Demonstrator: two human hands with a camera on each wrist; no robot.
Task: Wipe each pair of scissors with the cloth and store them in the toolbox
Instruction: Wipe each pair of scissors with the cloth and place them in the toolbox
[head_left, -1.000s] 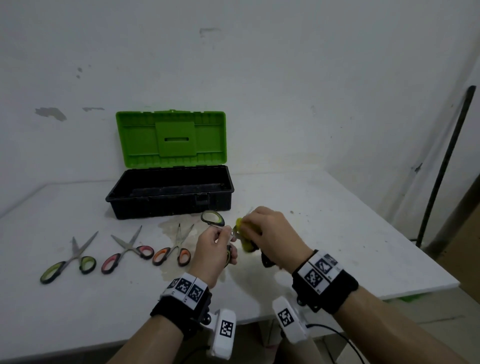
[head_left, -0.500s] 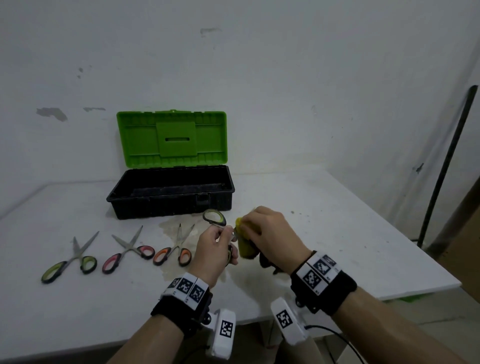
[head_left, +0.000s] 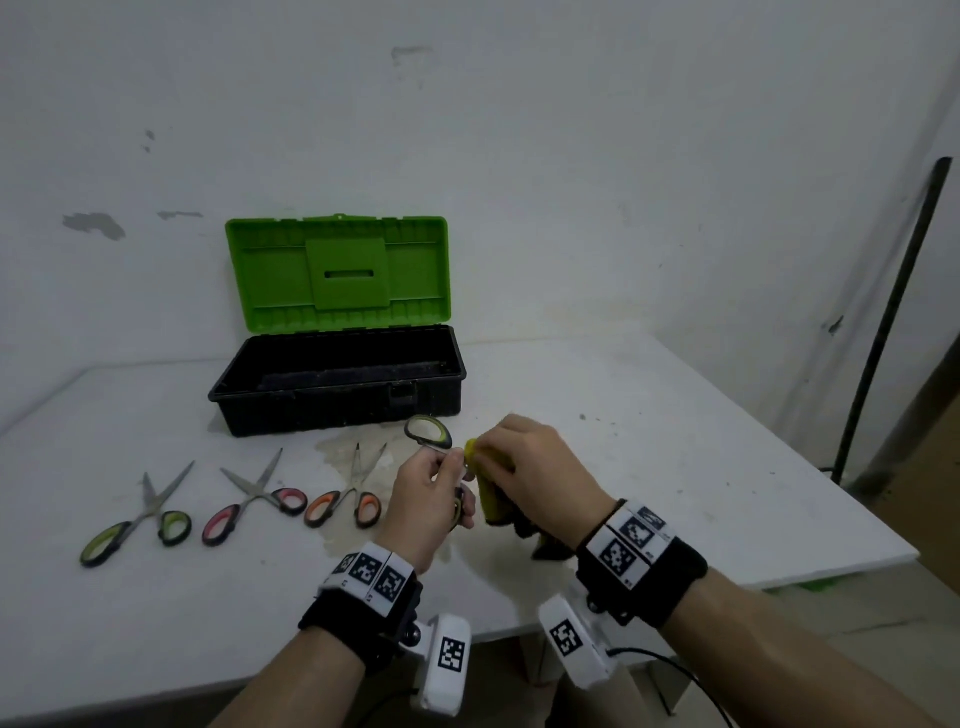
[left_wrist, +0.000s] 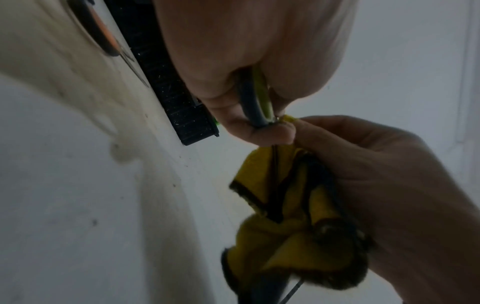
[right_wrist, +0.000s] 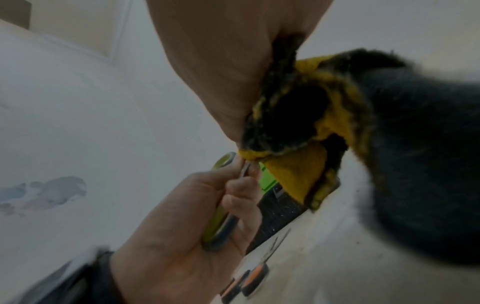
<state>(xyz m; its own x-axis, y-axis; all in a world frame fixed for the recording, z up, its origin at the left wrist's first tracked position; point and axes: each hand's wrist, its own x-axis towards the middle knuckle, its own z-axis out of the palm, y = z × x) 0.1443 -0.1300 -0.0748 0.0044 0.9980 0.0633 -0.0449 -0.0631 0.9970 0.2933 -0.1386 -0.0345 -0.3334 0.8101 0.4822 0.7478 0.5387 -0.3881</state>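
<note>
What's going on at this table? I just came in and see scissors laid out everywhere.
A person is cleaning scissors one pair at a time. The left hand grips a green-handled pair by its handles, while the right hand holds a yellow cloth bunched around the blades. Three more pairs, green, pink and orange, lie on the white table. The open toolbox behind them shows no scissors inside.

Both hands (head_left: 431, 488) (fingers curled) together

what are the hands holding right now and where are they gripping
Left hand grips green-handled scissors by the handles; right hand holds the yellow cloth, bunched around the blades.
</note>
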